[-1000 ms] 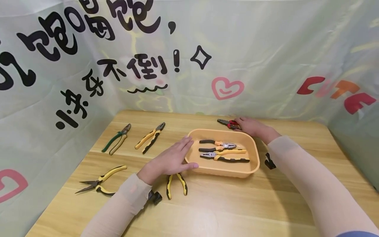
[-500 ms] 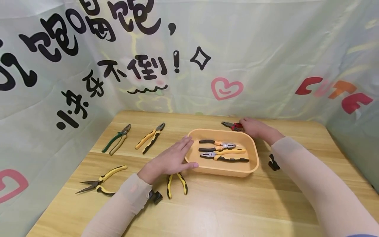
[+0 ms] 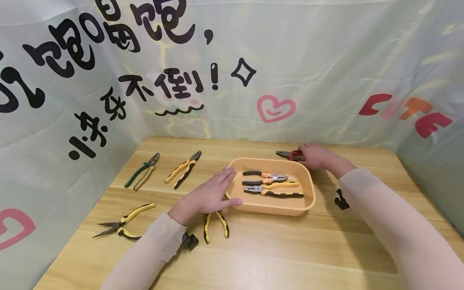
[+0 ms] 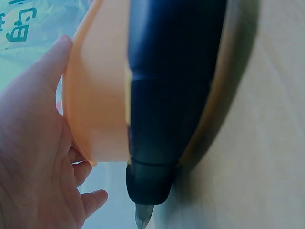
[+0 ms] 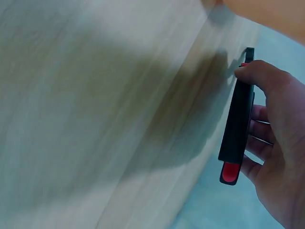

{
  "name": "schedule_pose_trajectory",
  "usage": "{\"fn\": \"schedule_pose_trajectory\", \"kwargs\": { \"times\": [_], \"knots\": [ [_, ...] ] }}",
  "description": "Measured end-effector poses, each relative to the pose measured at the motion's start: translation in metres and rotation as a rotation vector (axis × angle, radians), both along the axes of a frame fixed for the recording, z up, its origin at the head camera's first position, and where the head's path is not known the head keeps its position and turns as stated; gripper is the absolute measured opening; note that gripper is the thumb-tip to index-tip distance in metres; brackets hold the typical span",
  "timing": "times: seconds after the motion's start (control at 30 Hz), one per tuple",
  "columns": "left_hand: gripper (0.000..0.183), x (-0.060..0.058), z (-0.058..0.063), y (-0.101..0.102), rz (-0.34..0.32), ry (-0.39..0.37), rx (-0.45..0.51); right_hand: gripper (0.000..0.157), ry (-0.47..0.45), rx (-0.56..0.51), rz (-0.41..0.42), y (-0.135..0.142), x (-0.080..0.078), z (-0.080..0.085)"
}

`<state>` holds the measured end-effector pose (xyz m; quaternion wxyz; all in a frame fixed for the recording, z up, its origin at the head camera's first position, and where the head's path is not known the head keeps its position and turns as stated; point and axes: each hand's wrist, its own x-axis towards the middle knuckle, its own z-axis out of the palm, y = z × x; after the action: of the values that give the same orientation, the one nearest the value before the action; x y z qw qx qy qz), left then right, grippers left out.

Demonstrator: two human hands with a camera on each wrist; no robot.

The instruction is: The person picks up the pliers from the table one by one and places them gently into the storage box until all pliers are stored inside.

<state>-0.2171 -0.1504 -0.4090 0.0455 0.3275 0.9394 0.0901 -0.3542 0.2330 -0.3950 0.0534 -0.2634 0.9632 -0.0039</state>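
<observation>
In the head view my right hand [image 3: 316, 156] pinches the handles of red-and-black pliers [image 3: 291, 155] behind the box, their dark jaws pointing left. The right wrist view shows the thumb on one side of the black-and-red handle [image 5: 237, 124] and fingers on the other. My left hand [image 3: 208, 194] lies with fairly straight fingers against the left rim of an orange plastic box [image 3: 272, 208], thumb over its front corner. Inside the box lie orange-and-black pliers [image 3: 267, 176] and yellow-and-black pliers [image 3: 277, 186]. A dark handle [image 4: 171, 105] fills the middle of the left wrist view.
Green-and-tan pliers [image 3: 146, 171] and yellow-and-black pliers [image 3: 186, 166] lie at the back left. Long-nose pliers [image 3: 117, 226] lie open at the front left. Below the left hand, another yellow-and-black pair [image 3: 226, 227] shows only its handles. A printed cloth [image 3: 326, 80] backs the wooden table [image 3: 290, 257].
My right hand has moved slightly to the right with the red-and-black pliers. The left hand and the box hold their place.
</observation>
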Motion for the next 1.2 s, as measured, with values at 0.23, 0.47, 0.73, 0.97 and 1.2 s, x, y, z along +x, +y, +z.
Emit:
{"fn": "schedule_pose_trajectory", "kwargs": {
  "times": [0.23,0.47,0.73,0.97,1.2],
  "knots": [
    [0.104,0.0,-0.001,0.0,0.0,0.003,-0.003,0.059,0.002,-0.029,-0.022,0.004,0.003,0.003],
    [0.105,-0.001,0.0,0.0,0.0,-0.005,0.005,0.056,0.026,-0.054,-0.01,0.007,0.007,0.008],
    [0.105,-0.003,0.003,0.0,0.009,-0.002,-0.001,0.056,0.048,-0.09,-0.019,0.01,0.014,0.019],
    [0.105,-0.002,0.004,0.001,0.002,-0.012,-0.002,0.058,0.054,-0.104,-0.023,0.014,0.019,0.027],
    [0.106,-0.001,0.002,0.0,0.007,-0.01,-0.002,0.057,0.05,-0.115,-0.038,0.016,0.025,0.034]
  ]
}}
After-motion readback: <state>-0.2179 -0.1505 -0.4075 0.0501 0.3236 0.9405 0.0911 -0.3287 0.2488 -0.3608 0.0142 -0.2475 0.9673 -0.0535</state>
